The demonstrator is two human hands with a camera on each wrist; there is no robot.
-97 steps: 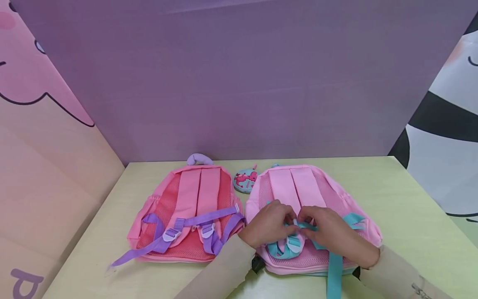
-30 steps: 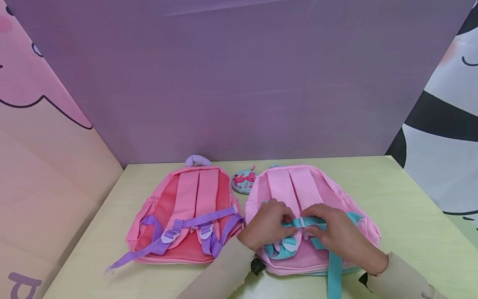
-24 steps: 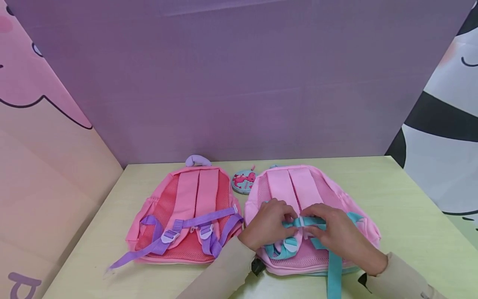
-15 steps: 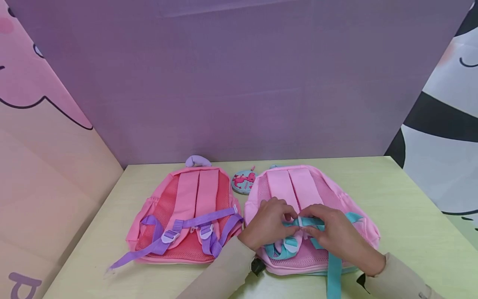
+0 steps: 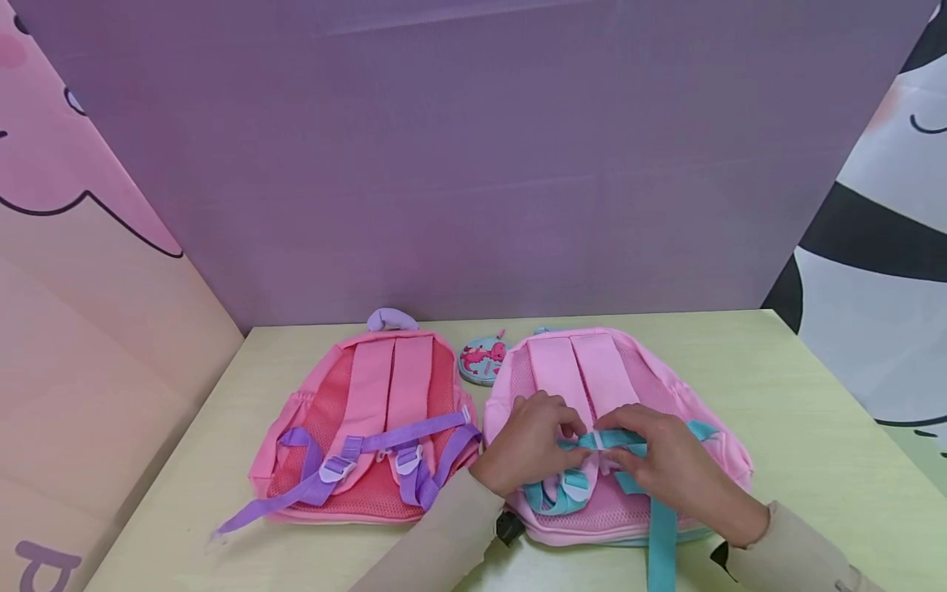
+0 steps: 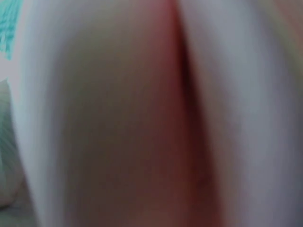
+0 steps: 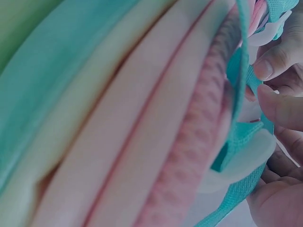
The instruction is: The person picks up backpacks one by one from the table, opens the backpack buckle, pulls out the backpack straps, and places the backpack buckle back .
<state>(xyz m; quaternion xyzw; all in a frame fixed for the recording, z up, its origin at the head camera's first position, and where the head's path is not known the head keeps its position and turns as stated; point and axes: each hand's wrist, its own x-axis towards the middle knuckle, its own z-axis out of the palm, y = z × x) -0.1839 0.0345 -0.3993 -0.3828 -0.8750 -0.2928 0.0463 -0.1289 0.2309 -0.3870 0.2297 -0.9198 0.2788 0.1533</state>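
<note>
A light pink backpack (image 5: 592,370) lies on the table with its shoulder straps up. My left hand (image 5: 531,440) pinches a teal webbing strap (image 5: 625,438) between thumb and fingertips, left of a small white strip (image 5: 598,441) round it. Just right of that strip my right hand (image 5: 669,460) pinches the same webbing. A white strap adjuster (image 5: 575,485) hangs below on the left. In the right wrist view the thumb (image 7: 284,109) bends over the teal webbing beside a white plastic adjuster (image 7: 246,158). Close, blurred surfaces fill the left wrist view.
To the left lies a coral pink backpack (image 5: 373,370) with purple straps (image 5: 296,497) trailing onto the table (image 5: 799,460). A small round teal pouch (image 5: 482,360) sits between the bags. A loose teal strap end (image 5: 662,547) hangs down in front. Behind stands a purple wall (image 5: 481,164).
Since the earliest frame, the teal webbing has come to lie straight between my fingertips, with the white strip across it. My right hand has shifted slightly right. Over the last second, hardly anything moves.
</note>
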